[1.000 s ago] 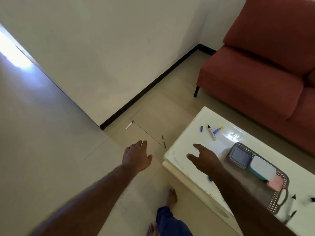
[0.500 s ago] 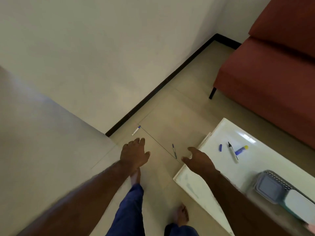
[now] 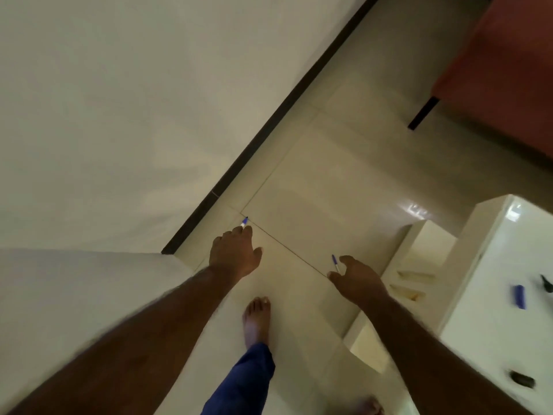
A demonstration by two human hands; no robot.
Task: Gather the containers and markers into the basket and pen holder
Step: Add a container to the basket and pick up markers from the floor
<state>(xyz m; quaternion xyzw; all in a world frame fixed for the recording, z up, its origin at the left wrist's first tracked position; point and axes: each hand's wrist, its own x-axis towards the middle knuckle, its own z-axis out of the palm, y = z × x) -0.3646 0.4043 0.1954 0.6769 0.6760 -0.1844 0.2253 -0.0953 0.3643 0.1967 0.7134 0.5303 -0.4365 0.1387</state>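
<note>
Both hands' fingers loosely apart, holding nothing. Left hand (image 3: 235, 254): white marker (image 3: 244, 222) just past fingertips. Right hand (image 3: 356, 280): blue pen (image 3: 335, 262) beside thumb. Light, stiff, roll-prone; pinch mid-barrel.

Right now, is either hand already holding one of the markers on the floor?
No: the left hand and right hand hover open over the floor, with both markers lying beyond the fingers.
</note>
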